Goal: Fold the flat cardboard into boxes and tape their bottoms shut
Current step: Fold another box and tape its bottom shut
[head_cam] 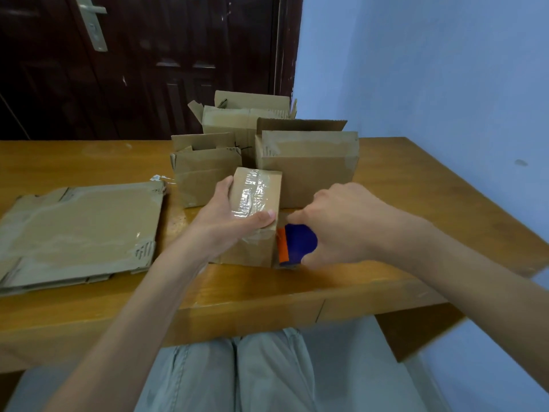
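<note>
A small cardboard box point(261, 185) stands on the wooden table point(416, 185), its upward face covered with shiny clear tape. My left hand point(225, 224) grips it from the left, thumb pressed across the taped near edge. My right hand point(341, 224) holds a blue and orange tape dispenser point(294, 243) against the box's right side near the table. A stack of flat cardboard point(77, 230) with old tape marks lies at the left.
Three folded open-topped boxes stand behind: a small one point(205, 171), a wide one point(312, 165) and a rear one point(243, 114). A dark door point(133, 69) and a blue wall point(430, 69) lie beyond. My legs are under the table's near edge.
</note>
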